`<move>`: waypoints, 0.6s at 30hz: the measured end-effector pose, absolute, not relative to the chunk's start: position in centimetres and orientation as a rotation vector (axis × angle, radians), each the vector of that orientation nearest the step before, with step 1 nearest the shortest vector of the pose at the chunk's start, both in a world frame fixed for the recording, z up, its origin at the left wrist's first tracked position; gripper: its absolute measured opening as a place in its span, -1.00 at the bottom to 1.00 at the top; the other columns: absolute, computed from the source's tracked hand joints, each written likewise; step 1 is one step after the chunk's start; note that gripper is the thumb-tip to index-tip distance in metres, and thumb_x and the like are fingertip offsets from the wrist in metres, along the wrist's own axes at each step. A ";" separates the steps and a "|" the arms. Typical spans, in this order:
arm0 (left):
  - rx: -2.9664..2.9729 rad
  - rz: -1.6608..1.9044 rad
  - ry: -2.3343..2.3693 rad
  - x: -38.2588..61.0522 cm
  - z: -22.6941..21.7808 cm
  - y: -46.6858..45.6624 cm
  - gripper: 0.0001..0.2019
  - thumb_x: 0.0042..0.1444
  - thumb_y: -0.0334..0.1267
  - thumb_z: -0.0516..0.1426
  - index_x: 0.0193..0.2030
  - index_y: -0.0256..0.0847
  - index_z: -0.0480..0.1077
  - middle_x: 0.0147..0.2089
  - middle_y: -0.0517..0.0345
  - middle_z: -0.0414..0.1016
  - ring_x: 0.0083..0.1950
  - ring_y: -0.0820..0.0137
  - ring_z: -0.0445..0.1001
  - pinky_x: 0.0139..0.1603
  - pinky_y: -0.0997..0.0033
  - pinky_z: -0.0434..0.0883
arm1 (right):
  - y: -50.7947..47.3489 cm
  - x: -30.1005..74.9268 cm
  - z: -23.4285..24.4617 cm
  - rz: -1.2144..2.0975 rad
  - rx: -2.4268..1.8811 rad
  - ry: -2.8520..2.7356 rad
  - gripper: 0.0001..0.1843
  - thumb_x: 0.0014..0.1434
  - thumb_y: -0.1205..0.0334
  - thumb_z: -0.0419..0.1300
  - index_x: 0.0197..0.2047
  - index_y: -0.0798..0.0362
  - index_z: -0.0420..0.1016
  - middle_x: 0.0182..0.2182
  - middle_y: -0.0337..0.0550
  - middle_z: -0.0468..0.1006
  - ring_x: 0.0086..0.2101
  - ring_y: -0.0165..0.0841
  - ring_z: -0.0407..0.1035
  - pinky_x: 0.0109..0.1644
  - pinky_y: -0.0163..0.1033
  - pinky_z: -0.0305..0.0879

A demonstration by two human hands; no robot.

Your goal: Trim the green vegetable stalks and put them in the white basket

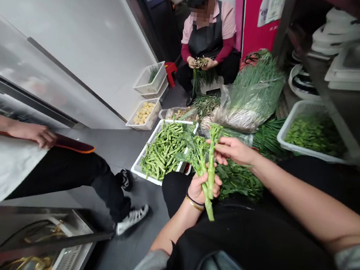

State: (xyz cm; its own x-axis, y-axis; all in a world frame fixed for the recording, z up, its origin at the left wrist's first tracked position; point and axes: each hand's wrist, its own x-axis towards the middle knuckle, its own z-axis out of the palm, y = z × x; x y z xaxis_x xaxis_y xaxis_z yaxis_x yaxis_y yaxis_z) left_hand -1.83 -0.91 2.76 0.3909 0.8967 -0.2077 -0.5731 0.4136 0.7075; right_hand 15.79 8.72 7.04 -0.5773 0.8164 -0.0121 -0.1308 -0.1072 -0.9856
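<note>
My left hand [200, 185], with bracelets on the wrist, is wrapped round a small bunch of green vegetable stalks [210, 169] held upright over my lap. My right hand [232, 151] pinches the upper part of one stalk near its leafy top. Just beyond my hands a white slotted basket [147, 148] holds a pile of trimmed green stalks. A heap of leafy greens [238, 181] lies on the floor beside my right knee.
A person in a dark apron [207, 37] sits opposite, handling greens. Another person's hand [34, 133] and black-trousered leg [102, 182] are at left. A bagged bundle of chives [252, 98], a basket of greens [311, 133], a basket of pale pieces [145, 113] and steel cabinets [62, 50] surround the floor.
</note>
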 end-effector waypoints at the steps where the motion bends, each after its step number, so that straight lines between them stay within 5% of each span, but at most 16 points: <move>1: 0.599 1.030 0.649 -1.6 2.8 -0.9 -0.48 -0.01 -0.08 0.23 0.05 -0.26 0.25 -0.45 0.10 0.47 -0.64 0.49 0.33 -0.67 0.53 0.29 | 8.8 15.1 6.9 1.650 -0.848 -1.507 -0.60 0.07 -0.13 0.13 -0.33 0.09 0.38 -0.59 -0.24 0.41 -0.62 -0.44 0.28 -0.57 -0.33 0.14; 4: 0.628 1.150 0.764 -1.7 3.0 -0.5 -0.53 0.03 -0.16 0.22 0.06 -0.22 0.23 -0.41 0.13 0.47 -0.59 0.50 0.36 -0.64 0.55 0.30 | 7.7 13.7 6.2 1.120 -1.053 -1.707 -0.63 0.13 -0.02 0.09 -0.52 0.10 0.36 -0.66 -0.25 0.36 -0.65 -0.49 0.20 -0.54 -0.34 0.10; 7: 0.571 1.215 0.806 -2.6 3.0 -0.1 -0.56 0.05 -0.17 0.20 0.05 -0.17 0.21 -0.43 0.20 0.42 -0.62 0.56 0.30 -0.67 0.61 0.22 | 5.6 14.0 5.7 0.833 -0.858 -2.030 -0.67 0.16 0.07 0.06 -0.51 0.10 0.43 -0.58 -0.20 0.43 -0.54 -0.48 0.25 -0.44 -0.34 0.11; 10: 0.531 1.207 0.735 -3.3 2.8 0.0 -0.56 0.04 -0.13 0.20 0.04 -0.13 0.20 -0.46 0.25 0.36 -0.66 0.62 0.20 -0.71 0.64 0.13 | 5.1 15.2 5.6 1.058 -0.730 -2.216 -0.66 0.13 -0.01 0.11 -0.49 0.07 0.43 -0.61 -0.24 0.42 -0.58 -0.49 0.25 -0.47 -0.35 0.10; 14: 0.630 1.098 0.710 -2.8 2.5 -0.1 -0.49 -0.04 -0.06 0.24 0.01 -0.16 0.21 -0.47 0.23 0.39 -0.69 0.57 0.24 -0.74 0.61 0.14 | 8.2 15.8 5.7 1.510 -1.010 -1.692 -0.52 0.04 -0.25 0.11 -0.42 0.07 0.35 -0.65 -0.26 0.39 -0.65 -0.44 0.26 -0.58 -0.33 0.13; 18: 0.737 1.082 0.905 -1.6 2.7 -0.3 -0.50 -0.18 -0.16 0.33 -0.12 -0.28 0.29 -0.45 0.17 0.44 -0.66 0.52 0.33 -0.70 0.55 0.28 | 10.1 14.6 5.6 1.359 -1.168 -1.732 -0.55 0.01 -0.20 0.17 -0.50 0.06 0.29 -0.68 -0.23 0.39 -0.65 -0.41 0.26 -0.54 -0.30 0.13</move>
